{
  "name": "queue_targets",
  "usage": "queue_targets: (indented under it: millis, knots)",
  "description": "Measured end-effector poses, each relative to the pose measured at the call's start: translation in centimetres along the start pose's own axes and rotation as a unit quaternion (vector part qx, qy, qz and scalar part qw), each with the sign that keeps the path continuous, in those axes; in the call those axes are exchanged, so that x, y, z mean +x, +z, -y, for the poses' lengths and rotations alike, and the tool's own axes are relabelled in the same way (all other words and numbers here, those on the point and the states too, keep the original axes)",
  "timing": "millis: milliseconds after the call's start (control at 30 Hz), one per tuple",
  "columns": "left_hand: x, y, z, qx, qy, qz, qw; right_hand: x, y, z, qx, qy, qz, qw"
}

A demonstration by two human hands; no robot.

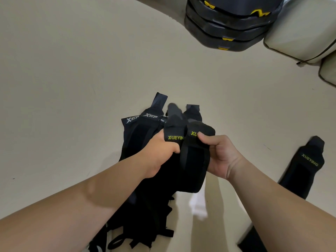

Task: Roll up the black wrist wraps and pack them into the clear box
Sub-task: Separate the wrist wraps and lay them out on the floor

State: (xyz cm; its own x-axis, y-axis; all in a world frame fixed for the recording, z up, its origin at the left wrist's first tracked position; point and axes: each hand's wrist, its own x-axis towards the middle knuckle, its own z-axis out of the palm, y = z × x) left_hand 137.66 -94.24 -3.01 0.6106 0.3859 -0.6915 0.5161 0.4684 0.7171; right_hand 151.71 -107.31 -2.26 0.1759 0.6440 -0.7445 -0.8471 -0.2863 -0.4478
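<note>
My left hand [160, 153] grips a black fabric wrist wrap [174, 127] just under its yellow label, fingers curled round the band. Its long axis runs away from me, with the narrow grey tab end pointing up the view. My right hand [221, 155] holds a second black wrist wrap [195, 160], thumb pressed on its label and fingers curled behind. This one is folded over at the top and hangs back toward me in a wide loop. The two wraps touch side by side above the pale beige floor [72, 70]. Each grip is closed on its own wrap.

Just left of them is a bundle of black wraps with white XTEP lettering [140, 131], also lengthwise away from me; whether my left hand holds it too I cannot tell. A third black wrap with a yellow label [307, 166] lies flat on the floor well to the right, narrow end away from me.

My thumb leaves only "XU" of the right label showing, and the left label's last letter is hidden by the neighbouring wrap. My left forearm covers the near part of the bundle. A tangle of black straps [145, 233] is cut off at the bottom edge. A white patch [199, 206] beneath the loop is too blurred to name.

Both forearms reach in from the bottom corners, and the hands meet in the middle.

Farther off stand stacked dark pads with yellow marks [227, 28] and pale cushions [300, 28].
</note>
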Motion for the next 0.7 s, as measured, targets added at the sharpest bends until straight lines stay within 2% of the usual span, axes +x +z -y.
queue_targets:
  millis: [133,267,333,467,600,700]
  knots:
    - [-0.2,0.1,0.2,0.026,-0.023,0.061,0.998,0.3,0.6,0.0,-0.062,-0.005,-0.018,0.998]
    - [0.1,-0.7,-0.9,-0.167,-0.052,0.079,0.981,0.6,0.4,0.4,-0.069,0.004,-0.022,0.997]
    - [0.2,-0.9,-1.7,-0.201,-0.075,0.072,0.974,0.5,0.3,0.3,-0.089,0.025,-0.001,0.996]
    - [0.6,-0.3,-2.2,-0.116,-0.081,-0.017,0.990,0.3,-0.6,-0.3,-0.109,0.061,0.002,0.992]
    - [2.0,-0.9,-2.4,-0.139,-0.089,-0.101,0.981,-0.2,-1.0,-0.1,-0.093,0.072,0.024,0.993]
    - [3.1,-1.4,-2.5,-0.173,-0.070,-0.155,0.970,-0.8,-1.2,0.5,-0.072,0.071,0.073,0.992]
